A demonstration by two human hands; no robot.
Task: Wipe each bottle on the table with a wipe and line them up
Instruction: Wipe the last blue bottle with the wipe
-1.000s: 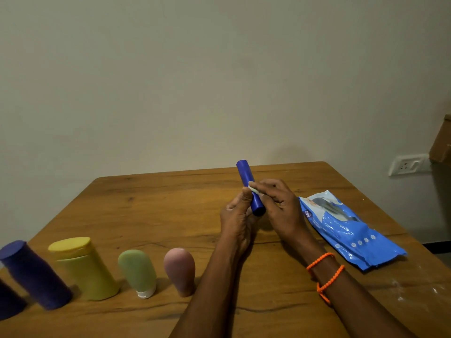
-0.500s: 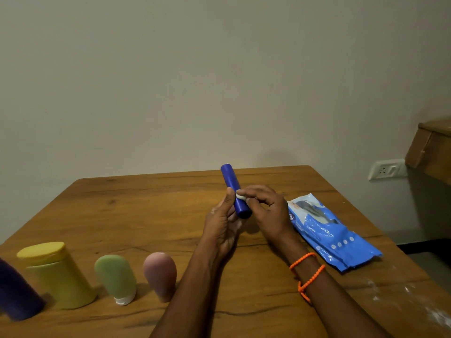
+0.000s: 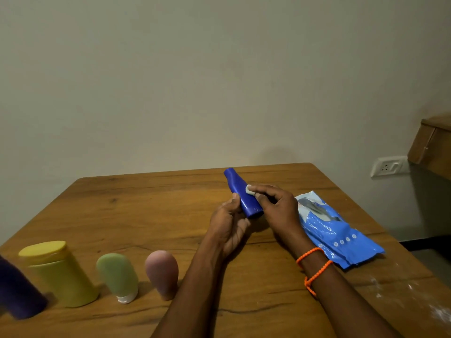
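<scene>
The slim blue plastic bottle point(image 3: 242, 196), judged light and slippery, is gripped low by the left hand point(image 3: 228, 224); the right hand point(image 3: 278, 211) pinches a white wipe point(image 3: 249, 190) against it.

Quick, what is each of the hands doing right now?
Left hand: holds the blue bottle up off the table.
Right hand: pinches a small white wipe against the bottle's side.

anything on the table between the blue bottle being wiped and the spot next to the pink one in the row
Nothing visible on the table. The blue bottle is held above it; only the left hand and forearm lie between it and the bare wood right of the pink bottle.
</scene>
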